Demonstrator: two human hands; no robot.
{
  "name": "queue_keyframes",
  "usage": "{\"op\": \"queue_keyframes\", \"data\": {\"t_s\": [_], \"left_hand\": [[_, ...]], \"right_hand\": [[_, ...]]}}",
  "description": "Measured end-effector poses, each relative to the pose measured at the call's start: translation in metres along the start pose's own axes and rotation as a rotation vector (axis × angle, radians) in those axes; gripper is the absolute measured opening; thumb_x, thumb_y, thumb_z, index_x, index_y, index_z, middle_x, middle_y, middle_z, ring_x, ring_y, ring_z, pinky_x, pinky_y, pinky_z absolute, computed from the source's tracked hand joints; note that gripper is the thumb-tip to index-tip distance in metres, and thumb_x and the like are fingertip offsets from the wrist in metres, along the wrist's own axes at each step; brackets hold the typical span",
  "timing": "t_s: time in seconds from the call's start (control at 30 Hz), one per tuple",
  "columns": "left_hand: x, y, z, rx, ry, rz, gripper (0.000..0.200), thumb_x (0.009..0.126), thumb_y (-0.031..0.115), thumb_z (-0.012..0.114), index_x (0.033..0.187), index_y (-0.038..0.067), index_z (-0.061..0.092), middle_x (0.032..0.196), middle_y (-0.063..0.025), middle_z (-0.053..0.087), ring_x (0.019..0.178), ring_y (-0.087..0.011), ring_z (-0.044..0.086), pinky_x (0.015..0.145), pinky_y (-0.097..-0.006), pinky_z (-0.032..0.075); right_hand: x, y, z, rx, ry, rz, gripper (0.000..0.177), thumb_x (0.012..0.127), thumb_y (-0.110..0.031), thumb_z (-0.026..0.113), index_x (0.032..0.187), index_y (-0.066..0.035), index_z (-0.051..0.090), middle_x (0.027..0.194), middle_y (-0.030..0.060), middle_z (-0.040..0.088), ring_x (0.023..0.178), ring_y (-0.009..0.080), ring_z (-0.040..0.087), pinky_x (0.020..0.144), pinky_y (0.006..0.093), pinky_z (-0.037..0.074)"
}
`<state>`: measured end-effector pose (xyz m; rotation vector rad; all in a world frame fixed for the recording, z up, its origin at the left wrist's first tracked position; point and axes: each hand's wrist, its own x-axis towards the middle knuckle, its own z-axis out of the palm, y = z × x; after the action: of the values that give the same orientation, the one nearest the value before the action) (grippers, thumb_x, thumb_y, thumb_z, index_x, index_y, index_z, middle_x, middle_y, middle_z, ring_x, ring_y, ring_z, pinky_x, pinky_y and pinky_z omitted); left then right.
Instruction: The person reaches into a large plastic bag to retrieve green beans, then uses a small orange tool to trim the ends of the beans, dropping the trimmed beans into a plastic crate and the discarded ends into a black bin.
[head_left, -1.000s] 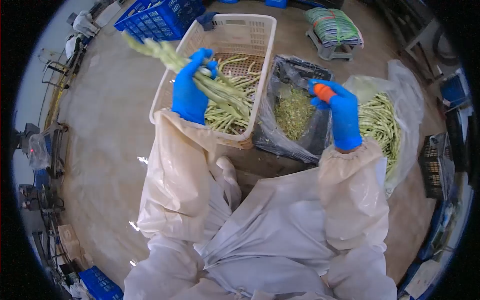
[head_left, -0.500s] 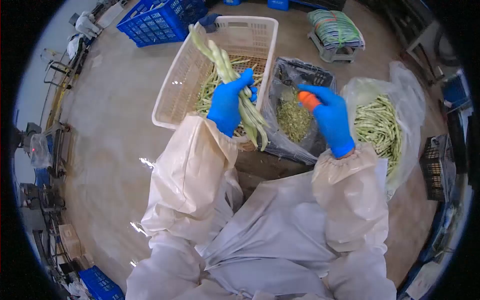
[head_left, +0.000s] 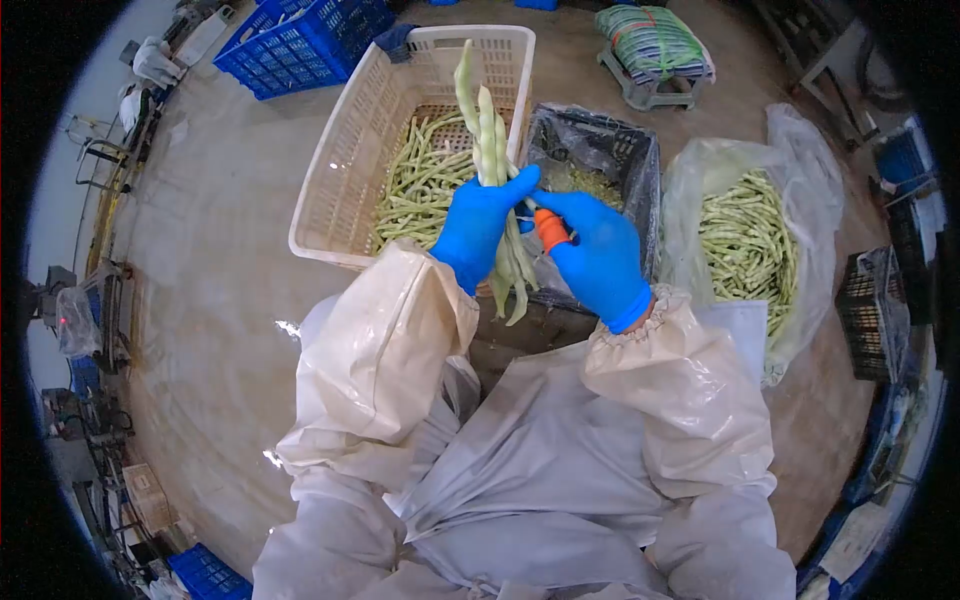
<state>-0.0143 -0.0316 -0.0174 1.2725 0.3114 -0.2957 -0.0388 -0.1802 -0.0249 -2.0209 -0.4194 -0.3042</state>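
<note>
My left hand (head_left: 474, 228) is closed round a bunch of long flat green beans (head_left: 488, 140), held upright with the lower ends hanging below the fist. My right hand (head_left: 600, 252), also blue-gloved, is beside it, its fingertips closed at a bean. An orange sleeve (head_left: 550, 230) covers its thumb; any blade on it is hidden. Behind the left hand is a beige plastic crate (head_left: 345, 160) with loose beans (head_left: 415, 185) on its bottom. Beyond the right hand is a dark crate (head_left: 648, 190) lined with clear plastic, holding small green scraps (head_left: 590, 185).
A clear plastic bag (head_left: 690, 175) full of beans (head_left: 750, 235) stands at right. Farther back are a blue crate (head_left: 305, 50) and a stool (head_left: 660, 92) bearing a striped, folded bundle (head_left: 655, 42). A black crate (head_left: 868, 315) is at far right; equipment lines the left wall.
My right hand has moved left, from above the scrap crate to the beans beside my left hand. The bunch has turned from leaning left to nearly upright.
</note>
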Motion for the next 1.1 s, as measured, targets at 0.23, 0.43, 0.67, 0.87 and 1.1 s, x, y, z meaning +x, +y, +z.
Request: {"op": "queue_keyframes", "data": {"t_s": [0.23,0.43,0.67,0.87,1.1], "left_hand": [[-0.002,0.008,-0.002,0.005,-0.05,0.086,0.029,0.077,0.029,0.072,0.083,0.003,0.061,0.07,-0.0043,0.06,0.06,-0.0116,0.056,0.054,-0.0264,0.046],[0.025,-0.023,-0.006,0.401,0.147,0.698,0.035,0.07,0.011,0.073,0.102,0.004,0.062,0.087,-0.0044,0.064,0.08,-0.016,0.06,0.073,-0.0308,0.048],[-0.004,-0.011,0.0,0.558,-0.092,0.605,0.037,0.069,0.015,0.074,0.102,0.004,0.06,0.087,-0.0107,0.063,0.08,-0.0166,0.059,0.072,-0.0321,0.047],[-0.002,-0.004,-0.001,0.466,-0.043,0.597,0.031,0.074,0.02,0.073,0.098,0.004,0.063,0.083,-0.0075,0.065,0.076,-0.0144,0.059,0.069,-0.0315,0.048],[-0.01,0.017,-0.001,0.367,-0.091,0.258,0.029,0.072,0.018,0.076,0.094,0.002,0.065,0.072,-0.0015,0.06,0.056,-0.0076,0.051,0.05,-0.0233,0.041]], "right_hand": [[0.024,-0.017,-0.038,0.616,-0.059,0.546,0.021,0.083,-0.013,0.057,0.098,0.001,0.064,0.079,0.0087,0.066,0.065,0.0149,0.062,0.056,0.0269,0.046],[0.024,0.014,-0.054,0.578,-0.038,0.593,0.026,0.083,-0.022,0.059,0.094,0.001,0.062,0.082,0.0102,0.065,0.064,0.016,0.061,0.054,0.0263,0.043],[0.02,0.019,-0.047,0.91,-0.077,0.684,0.027,0.083,-0.023,0.059,0.096,0.0,0.061,0.082,0.0096,0.064,0.064,0.0174,0.06,0.055,0.027,0.041],[0.03,-0.003,-0.051,0.664,-0.108,0.514,0.024,0.085,-0.017,0.059,0.097,0.003,0.062,0.078,0.0081,0.063,0.068,0.0154,0.061,0.06,0.026,0.047],[0.031,0.005,-0.055,0.213,0.087,0.01,0.026,0.082,-0.002,0.059,0.108,-0.003,0.063,0.092,0.0083,0.062,0.084,0.0152,0.059,0.072,0.0292,0.047]]}}
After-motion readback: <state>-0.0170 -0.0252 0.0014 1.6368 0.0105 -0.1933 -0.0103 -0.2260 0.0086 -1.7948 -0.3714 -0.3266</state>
